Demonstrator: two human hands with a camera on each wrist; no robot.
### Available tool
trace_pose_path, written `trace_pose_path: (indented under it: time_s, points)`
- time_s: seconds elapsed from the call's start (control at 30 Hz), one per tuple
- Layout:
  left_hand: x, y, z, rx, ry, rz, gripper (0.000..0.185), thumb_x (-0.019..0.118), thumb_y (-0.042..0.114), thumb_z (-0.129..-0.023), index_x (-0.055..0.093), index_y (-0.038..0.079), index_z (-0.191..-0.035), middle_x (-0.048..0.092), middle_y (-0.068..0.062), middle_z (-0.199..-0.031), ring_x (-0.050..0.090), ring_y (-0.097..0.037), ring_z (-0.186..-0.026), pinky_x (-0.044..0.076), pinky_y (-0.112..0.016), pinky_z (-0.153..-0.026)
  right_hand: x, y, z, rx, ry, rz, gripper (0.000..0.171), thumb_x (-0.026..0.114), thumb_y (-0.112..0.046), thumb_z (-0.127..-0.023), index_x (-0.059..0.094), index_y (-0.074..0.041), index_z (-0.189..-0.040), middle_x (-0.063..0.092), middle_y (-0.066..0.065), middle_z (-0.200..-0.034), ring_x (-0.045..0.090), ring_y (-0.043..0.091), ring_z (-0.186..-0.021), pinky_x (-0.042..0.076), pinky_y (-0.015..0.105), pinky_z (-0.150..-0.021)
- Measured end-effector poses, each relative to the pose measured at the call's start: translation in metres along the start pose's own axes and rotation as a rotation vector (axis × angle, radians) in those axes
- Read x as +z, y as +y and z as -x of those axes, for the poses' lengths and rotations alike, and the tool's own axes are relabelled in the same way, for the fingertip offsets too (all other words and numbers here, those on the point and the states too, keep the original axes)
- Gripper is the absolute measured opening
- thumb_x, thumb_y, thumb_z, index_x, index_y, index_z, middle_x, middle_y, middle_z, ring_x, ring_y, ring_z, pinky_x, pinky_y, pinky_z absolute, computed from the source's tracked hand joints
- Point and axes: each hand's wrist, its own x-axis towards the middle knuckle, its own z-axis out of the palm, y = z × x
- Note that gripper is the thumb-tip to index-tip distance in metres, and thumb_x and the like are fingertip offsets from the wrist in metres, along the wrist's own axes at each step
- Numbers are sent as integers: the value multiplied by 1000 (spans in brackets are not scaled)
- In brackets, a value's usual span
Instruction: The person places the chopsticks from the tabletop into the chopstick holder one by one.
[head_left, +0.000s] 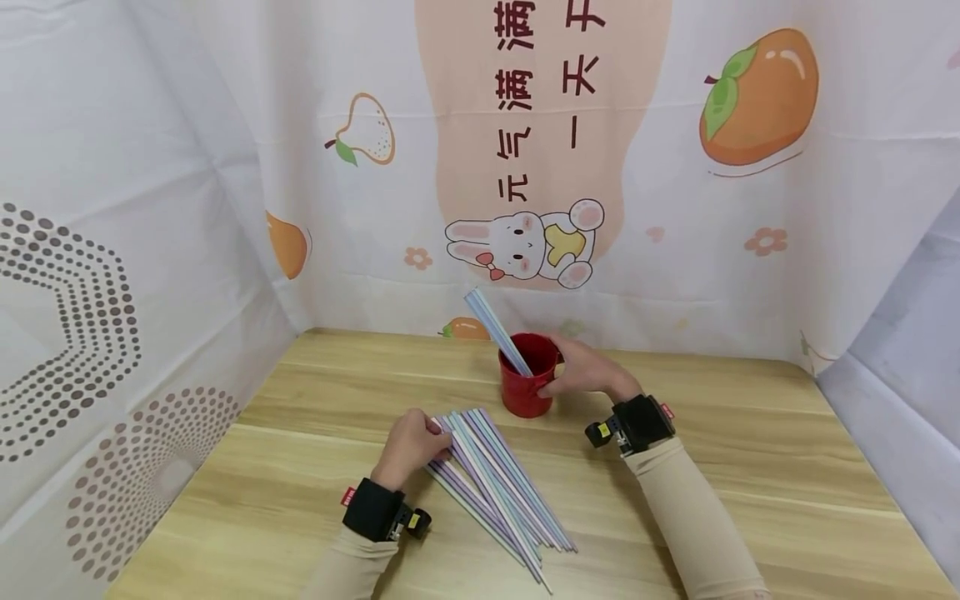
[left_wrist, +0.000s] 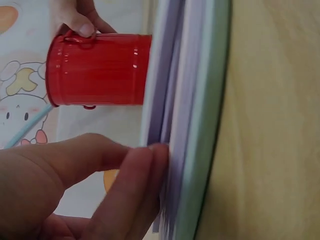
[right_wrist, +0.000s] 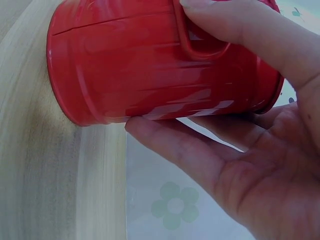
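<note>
A small red bucket (head_left: pixel 528 386) stands upright at the back of the table, with a bundle of thin pastel sticks (head_left: pixel 497 327) leaning out over its rim to the left. My right hand (head_left: pixel 587 367) grips the bucket's right side. In the right wrist view the thumb lies by its handle (right_wrist: pixel 205 50) and the fingers (right_wrist: pixel 175 145) press along its wall. Nearer me, a fan of long lilac, blue, green and white sticks (head_left: pixel 498 483) lies on the wood. My left hand (head_left: pixel 412 446) pinches at the far left end of this pile, thumb and fingertips (left_wrist: pixel 157 155) together against the sticks.
A wood-grain table (head_left: pixel 735 475) spans the work area. White printed cloth (head_left: pixel 360 242) hangs right behind its back edge, and more cloth (head_left: pixel 150 250) closes off the left side. Each wrist carries a black strap with a small camera (head_left: pixel 600 433).
</note>
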Motion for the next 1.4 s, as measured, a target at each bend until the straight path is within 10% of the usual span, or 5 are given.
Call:
trace_pose_path:
  time_s: [1.4]
  points:
    - [-4,7,-8,-20,-33,-9,27,71,6,-90,66,1,-65,63,-3,-51,60,-11,-44,40,-18,-43,0,-2,0,18,7,11,90,91,-12,-74,43,-7,-150,60,13,-143,56,33,-129,53,51,-107]
